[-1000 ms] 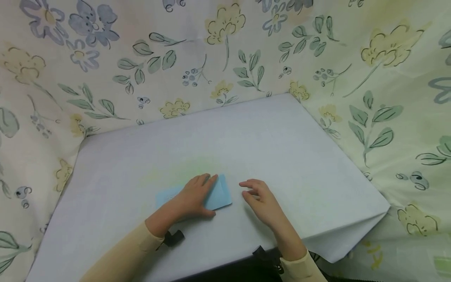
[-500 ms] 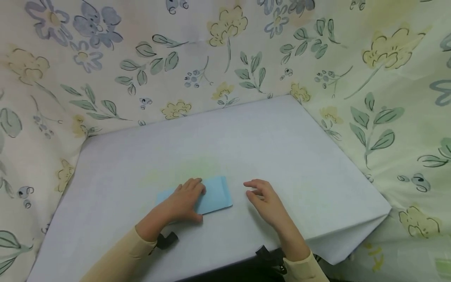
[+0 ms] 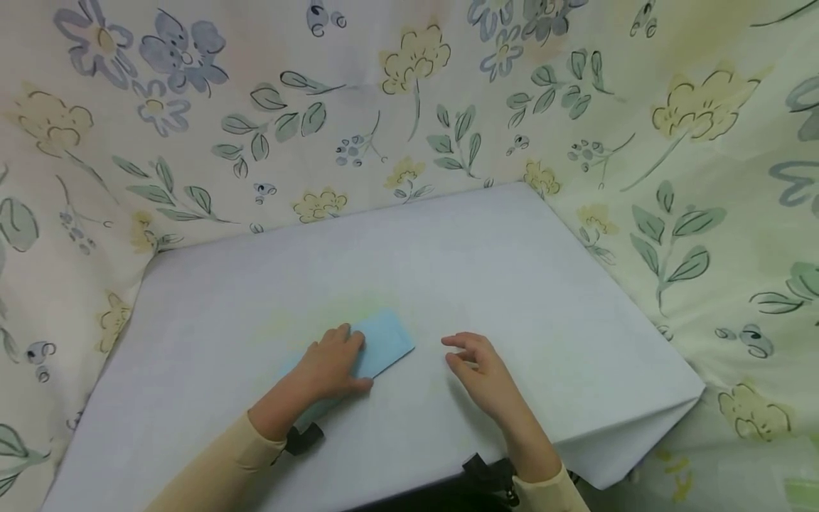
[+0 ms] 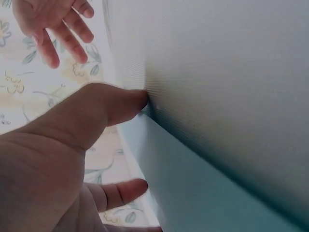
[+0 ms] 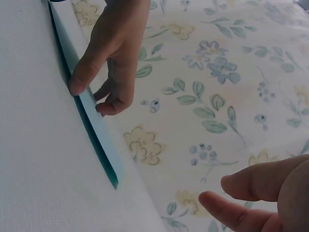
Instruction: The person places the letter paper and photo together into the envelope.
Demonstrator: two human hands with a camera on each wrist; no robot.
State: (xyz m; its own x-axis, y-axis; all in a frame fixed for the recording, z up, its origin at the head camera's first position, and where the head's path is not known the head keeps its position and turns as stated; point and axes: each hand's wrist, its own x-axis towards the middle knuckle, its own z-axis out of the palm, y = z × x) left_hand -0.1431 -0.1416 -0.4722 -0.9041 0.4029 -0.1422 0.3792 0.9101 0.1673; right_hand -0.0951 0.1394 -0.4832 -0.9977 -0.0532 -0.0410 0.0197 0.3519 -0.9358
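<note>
A light blue, flat rectangular thing (image 3: 387, 341) lies slanted on the white-covered table, its far right corner pointing away. My left hand (image 3: 325, 368) grips it across its width, thumb at the near edge and bent fingers over the top, covering its middle. In the right wrist view, the blue thing's long edge (image 5: 102, 140) looks thin, with dark teal along the lower side. Its exact kind cannot be told. To its right, my right hand (image 3: 484, 375) hovers apart from it, fingers loosely bent and holding nothing; the left wrist view shows that hand (image 4: 50, 21) too.
The white tabletop (image 3: 512, 284) stretches behind and to both sides. Floral curtains (image 3: 397, 92) hang close along its back and sides. At the right front, the cloth (image 3: 614, 448) drops over the edge. A black wrist strap mount (image 3: 305, 439) sits at the left wrist.
The left hand slid left along the blue thing, then turned it so its right end swung away from me and its left end came nearer. The right hand has barely moved.
</note>
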